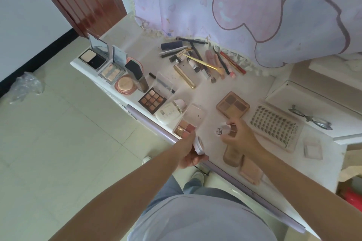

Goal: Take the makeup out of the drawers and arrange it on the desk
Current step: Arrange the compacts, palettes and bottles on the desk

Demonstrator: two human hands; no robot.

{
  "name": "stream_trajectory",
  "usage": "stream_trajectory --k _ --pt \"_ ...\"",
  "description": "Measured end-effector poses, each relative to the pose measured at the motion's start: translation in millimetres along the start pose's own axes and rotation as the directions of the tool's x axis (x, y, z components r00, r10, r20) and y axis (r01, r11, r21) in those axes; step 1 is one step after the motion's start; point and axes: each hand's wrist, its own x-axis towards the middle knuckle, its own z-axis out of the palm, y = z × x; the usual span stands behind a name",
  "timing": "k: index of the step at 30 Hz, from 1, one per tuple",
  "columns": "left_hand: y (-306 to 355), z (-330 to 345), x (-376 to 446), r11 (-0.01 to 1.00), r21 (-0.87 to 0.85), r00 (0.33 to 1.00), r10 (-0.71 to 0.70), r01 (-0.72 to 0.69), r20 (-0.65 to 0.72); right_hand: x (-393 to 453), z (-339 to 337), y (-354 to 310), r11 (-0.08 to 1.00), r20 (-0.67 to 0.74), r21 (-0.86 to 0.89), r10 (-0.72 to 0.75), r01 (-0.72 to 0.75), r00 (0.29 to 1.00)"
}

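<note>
My left hand [191,152] grips a small round white jar [199,145] at the desk's front edge. My right hand [238,135] pinches a little clear cap or lid with dark lettering [221,129] just above a long brown palette [233,107]. Around them the white desk [205,88] carries open eyeshadow palettes [152,100], a small four-colour palette [185,127], a white compact [168,116] and a lash tray [276,126]. Powder compacts [94,58] stand open at the far left. Pencils, tubes and brushes [199,58] lie heaped at the back.
A lilac cloth with pink hearts [235,6] hangs behind the desk. White drawer units [313,92] stand at the right with a metal eyelash curler [311,118] on top. A lilac trim strip [148,121] runs along the desk's front edge. Tiled floor lies to the left.
</note>
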Motion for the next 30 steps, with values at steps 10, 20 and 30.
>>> stream_trajectory --k 10,20,30 --pt "-1 24 26 0.973 -0.214 0.988 -0.11 0.085 -0.11 20 15 10 0.811 0.166 -0.51 -0.233 0.286 0.958" --pt "-3 15 25 0.997 0.001 0.982 -0.073 0.074 -0.175 14 -7 13 0.696 0.072 -0.668 -0.292 0.263 0.954" --pt "-7 9 3 0.873 0.479 0.957 0.209 -0.09 -0.201 27 -20 13 0.729 -0.074 -0.666 0.148 -0.16 0.986"
